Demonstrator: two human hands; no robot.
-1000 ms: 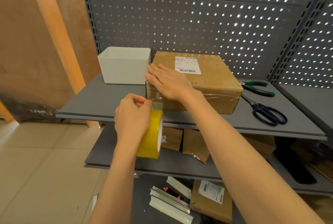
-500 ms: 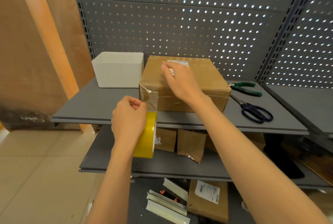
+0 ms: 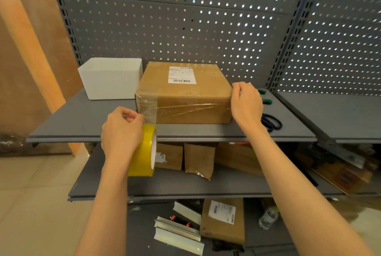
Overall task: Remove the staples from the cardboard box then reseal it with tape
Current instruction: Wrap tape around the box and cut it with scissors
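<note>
The cardboard box [image 3: 183,93] is steadied at three o'clock by the right hand [image 3: 246,104], seemingly pinching its corner, while the left hand [image 3: 121,132] grips the tape roll [image 3: 145,150] at seven o'clock, keeping the strip taut.

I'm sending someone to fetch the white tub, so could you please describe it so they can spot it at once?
Look at the upper grey shelf in front of the perforated back panel. At its left end, just left of the taped cardboard box, stands the white tub. It is the only white, open-topped, unlabelled container there.
</note>
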